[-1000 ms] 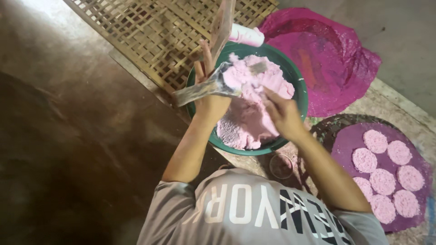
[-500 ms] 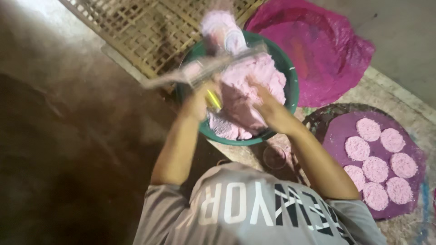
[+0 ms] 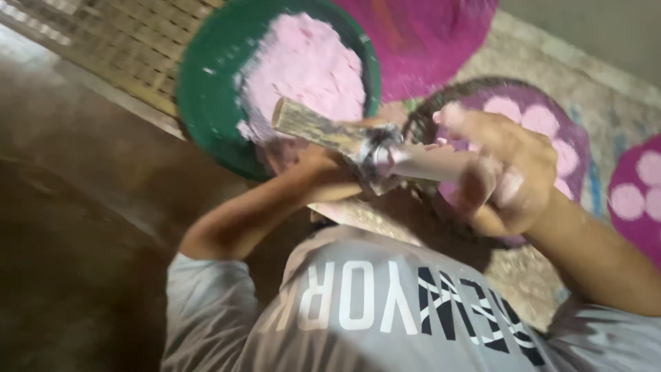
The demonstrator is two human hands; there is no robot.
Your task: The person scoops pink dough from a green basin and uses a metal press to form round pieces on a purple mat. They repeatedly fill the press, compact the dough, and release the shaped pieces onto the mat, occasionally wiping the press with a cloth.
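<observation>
My left hand (image 3: 317, 172) is closed around the wooden handle of a scraper-like tool (image 3: 323, 127), held level in front of my chest. A pale blade runs right from a metal collar into my right hand (image 3: 513, 172). That hand curls over the blade end, its fingers dusted with pink dough. Behind the hands stands a green bowl (image 3: 206, 103) heaped with pink dough (image 3: 303, 69). The picture is blurred by motion.
A round tray lined with purple cloth (image 3: 575, 148) carries several flat pink discs at right, and another such tray (image 3: 630, 227) shows at the right edge. A magenta plastic bag (image 3: 420, 34) lies behind the bowl. A bamboo lattice (image 3: 117, 41) lies at top left on the brown floor.
Both hands have come out of the bowl toward my chest. The tool has swung level, and my right hand has left the dough and closed over the blade end.
</observation>
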